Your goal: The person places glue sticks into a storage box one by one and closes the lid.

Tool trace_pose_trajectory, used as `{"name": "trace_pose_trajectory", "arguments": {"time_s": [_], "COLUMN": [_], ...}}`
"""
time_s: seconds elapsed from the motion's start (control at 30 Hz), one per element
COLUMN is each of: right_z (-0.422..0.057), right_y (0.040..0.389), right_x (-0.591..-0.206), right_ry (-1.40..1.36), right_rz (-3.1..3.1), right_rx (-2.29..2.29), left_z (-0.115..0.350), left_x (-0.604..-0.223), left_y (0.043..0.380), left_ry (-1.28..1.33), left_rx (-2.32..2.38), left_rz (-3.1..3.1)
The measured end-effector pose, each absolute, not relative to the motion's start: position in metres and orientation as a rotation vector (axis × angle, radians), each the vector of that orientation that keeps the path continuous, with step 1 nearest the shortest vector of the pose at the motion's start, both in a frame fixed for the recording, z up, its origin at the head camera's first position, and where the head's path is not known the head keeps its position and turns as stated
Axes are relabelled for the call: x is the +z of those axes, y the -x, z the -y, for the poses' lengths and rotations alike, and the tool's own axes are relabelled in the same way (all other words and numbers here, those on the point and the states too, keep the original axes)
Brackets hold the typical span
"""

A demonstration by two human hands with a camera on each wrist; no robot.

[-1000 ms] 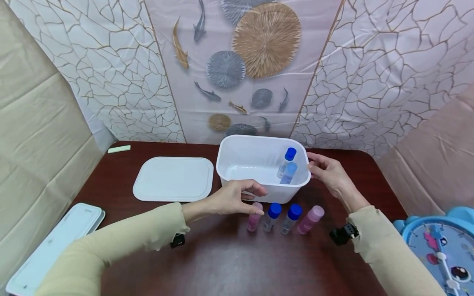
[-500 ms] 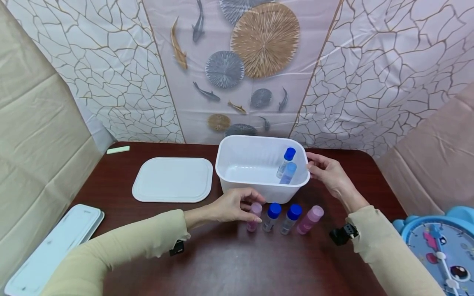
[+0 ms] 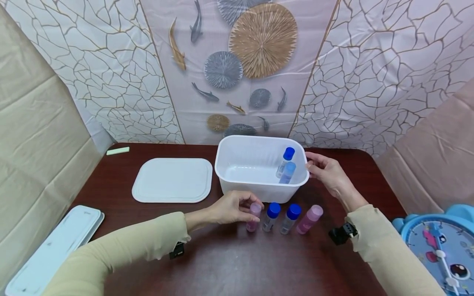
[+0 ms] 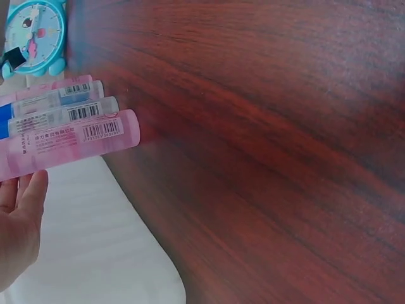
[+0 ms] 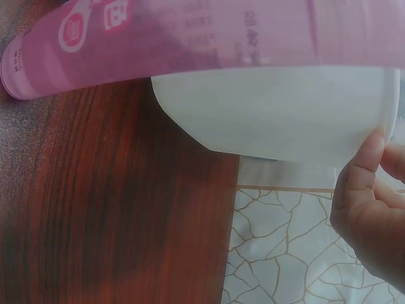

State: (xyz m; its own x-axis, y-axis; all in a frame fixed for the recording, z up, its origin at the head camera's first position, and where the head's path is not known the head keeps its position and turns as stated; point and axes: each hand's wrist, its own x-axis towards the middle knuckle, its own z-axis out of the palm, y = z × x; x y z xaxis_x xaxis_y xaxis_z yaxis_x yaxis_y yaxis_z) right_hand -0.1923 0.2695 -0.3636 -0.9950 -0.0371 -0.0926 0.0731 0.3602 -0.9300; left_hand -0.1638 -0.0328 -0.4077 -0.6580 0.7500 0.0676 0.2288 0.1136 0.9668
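My left hand has its thumb and fingers around the upper part of the leftmost pink bottle, which stands upright in front of the white bin. Its label and barcode face the left wrist view. Beside it stand two clear bottles with blue caps and, at the right end, a second pink bottle. My right hand pinches the bin's right rim between thumb and fingers; in the right wrist view the thumb lies against the outer wall. Inside the bin are two blue-capped bottles.
Left of the bin lies a flat white lid. A white case is at the table's left edge, with a small pale green strip at the back left. A blue toy clock stands at the right. A patterned cloth hangs behind.
My left hand has lowered slightly, from over the leftmost pink bottle's cap to around it. My right hand stays at the bin's rim, and the bottles have not moved.
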Motion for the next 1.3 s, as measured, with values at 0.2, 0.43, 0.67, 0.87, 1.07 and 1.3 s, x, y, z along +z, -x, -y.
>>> {"name": "trace_pose_trajectory", "arguments": {"time_s": [0.2,0.43,0.67,0.87,1.07,1.3], "right_z": [-0.270,-0.271,-0.272,-0.272,-0.272,-0.271], "right_y": [0.193,0.193,0.193,0.194,0.194,0.193], "right_x": [-0.364,-0.362,-0.365,-0.367,-0.367,-0.366], "right_ry": [-0.026,-0.020,-0.037,-0.011,-0.007,-0.009], "right_rz": [-2.507,-2.500,-2.499,-2.481,-2.475,-2.484], "right_rx": [-1.728,-1.746,-1.738,-1.761,-1.781,-1.774], "left_z": [0.033,0.028,0.012,-0.014,-0.037,-0.047], "left_x": [-0.387,-0.327,-0.298,-0.329,-0.359,-0.373], "left_y": [0.172,0.202,0.248,0.269,0.275,0.280], "left_ry": [-1.005,-0.923,-0.650,-0.484,-0.322,-0.236], "left_rx": [1.584,1.711,1.980,1.986,1.888,1.854], "left_rz": [-1.944,-1.986,-2.069,-2.202,-2.254,-2.258]}}
